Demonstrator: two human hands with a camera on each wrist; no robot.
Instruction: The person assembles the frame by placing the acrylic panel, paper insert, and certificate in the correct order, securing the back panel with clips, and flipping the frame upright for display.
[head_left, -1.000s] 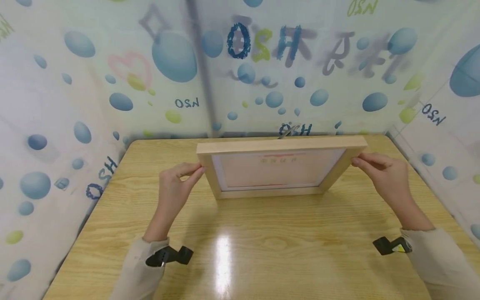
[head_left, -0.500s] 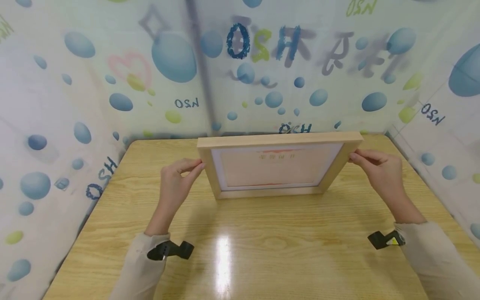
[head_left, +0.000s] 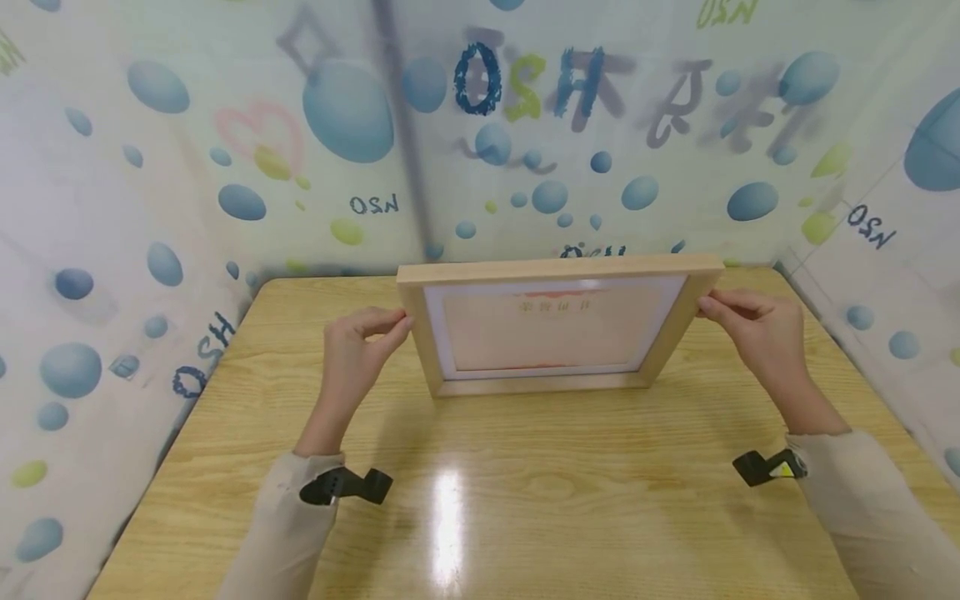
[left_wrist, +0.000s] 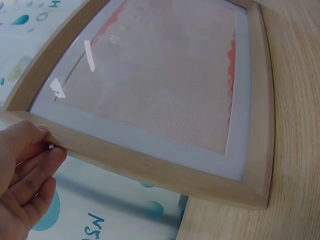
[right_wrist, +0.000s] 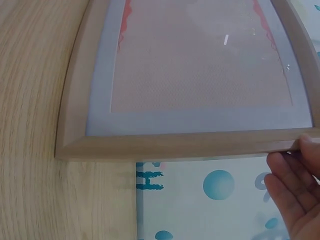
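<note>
A light wooden picture frame (head_left: 540,385) stands on its long lower edge near the back of the table, its glazed front toward me. Behind the glass, a white mat surrounds a pale pink sheet (head_left: 555,337) with red wavy edges and faint lettering. My left hand (head_left: 358,354) pinches the frame's left side bar near the top, thumb in front and fingers behind, as the left wrist view shows. On the opposite bar, my right hand (head_left: 761,342) pinches at about the same height. The back of the frame is hidden.
The wood-grain table (head_left: 555,483) carries a bright light reflection in front. White curtain-like walls (head_left: 300,183) with blue drops and lettering enclose the back and both sides. A dark wrist camera (head_left: 348,485) sits on each sleeve.
The frame's top edge has risen a little, bringing it more upright, while its lower edge stays in place. Both hands have moved slightly upward with it, still pinching the sides.
</note>
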